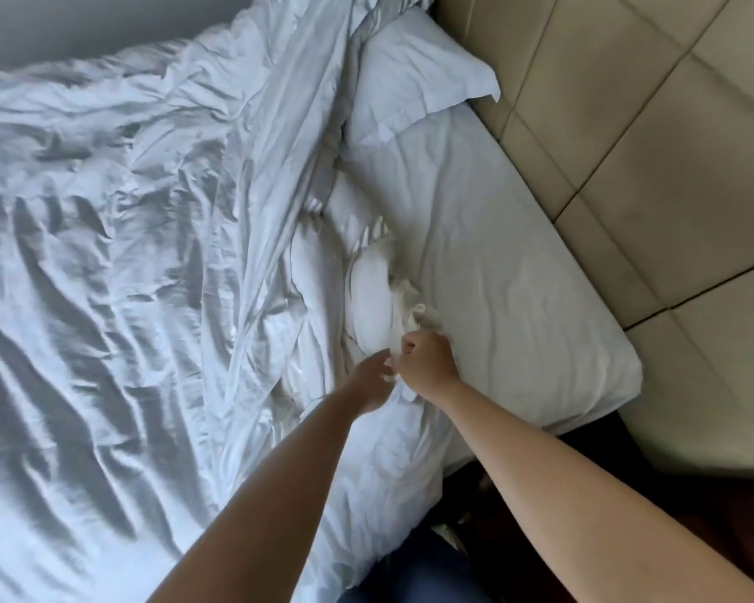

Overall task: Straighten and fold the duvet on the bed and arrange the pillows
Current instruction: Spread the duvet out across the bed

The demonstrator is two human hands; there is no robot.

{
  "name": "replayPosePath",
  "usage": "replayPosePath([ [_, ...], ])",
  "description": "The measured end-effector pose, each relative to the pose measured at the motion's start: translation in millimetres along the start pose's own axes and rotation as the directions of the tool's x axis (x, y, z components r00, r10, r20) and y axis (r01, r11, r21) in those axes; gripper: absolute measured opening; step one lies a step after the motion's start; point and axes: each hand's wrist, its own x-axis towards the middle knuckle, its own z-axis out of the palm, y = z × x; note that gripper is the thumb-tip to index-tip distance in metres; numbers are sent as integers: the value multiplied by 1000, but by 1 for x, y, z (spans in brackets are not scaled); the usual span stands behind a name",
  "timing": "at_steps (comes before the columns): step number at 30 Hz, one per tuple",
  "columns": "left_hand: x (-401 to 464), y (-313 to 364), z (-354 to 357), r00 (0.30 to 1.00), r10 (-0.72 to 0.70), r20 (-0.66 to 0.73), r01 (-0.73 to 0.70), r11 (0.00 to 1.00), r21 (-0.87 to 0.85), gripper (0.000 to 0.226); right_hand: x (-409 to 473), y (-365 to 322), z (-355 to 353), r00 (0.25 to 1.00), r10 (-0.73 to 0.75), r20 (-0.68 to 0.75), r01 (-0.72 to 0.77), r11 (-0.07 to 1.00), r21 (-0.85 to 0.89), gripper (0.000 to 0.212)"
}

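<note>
Duvet (118,237): white and heavily creased, it lies spread over the left and middle of the bed, its near-right edge bunched into a ridge of folds that runs from the pillow down toward the person.
Duvet edge (379,298): a gathered, puffy fold of white cloth sits just beyond the two hands, on the line where the duvet meets the bare sheet.
Left hand (368,378): reaches in from the lower middle of the view, palm turned toward the cloth, fingers curled into the bunched edge; the fingertips are blurred and partly hidden by fabric, so the exact hold is not clear, but cloth sits between fingers and palm.
Right hand (427,363): just beside the left, touching or almost touching it, knuckles up, fingers closed around a pinch of the same white edge.
Grip: both hands are clamped on the duvet edge, close together at one spot.
Pillow (414,76): one white pillow lies at the top of the view, near the headboard end, its left side tucked under the duvet's edge and its right corner pointing toward the wall.
Sheet (497,263): white fitted sheet, lightly wrinkled, uncovered on the right part of the mattress from the pillow down to the near corner.
Headboard (654,137): beige padded panels with dark seams run along the right side of the bed.
Forearms: both bare, stretching from the bottom edge up to the hands.
Trousers (414,572): dark blue cloth shows at the bottom, against the bedside.
</note>
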Motion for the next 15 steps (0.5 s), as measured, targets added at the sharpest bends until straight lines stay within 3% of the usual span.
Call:
replayPosePath([
  [3,-24,7,-5,998,-52,20,56,931,-361,44,-24,-15,-1,1000,9,10,-10,981,193,47],
  [6,-48,8,-23,979,-200,41,176,728,-663,21,-51,-28,-1,988,37,150,-80,954,289,47],
  [9,-63,12,-38,982,-152,112,182,596,-782,45,-80,-45,4,938,-15,346,-71,969,236,45],
  [10,-67,15,-41,982,-140,124,184,608,-773,49,-87,-51,6,924,-28,381,-58,976,211,44],
  [15,-78,13,-46,984,-172,-42,104,752,-651,23,-105,-52,-8,908,-12,418,-83,975,208,39],
])
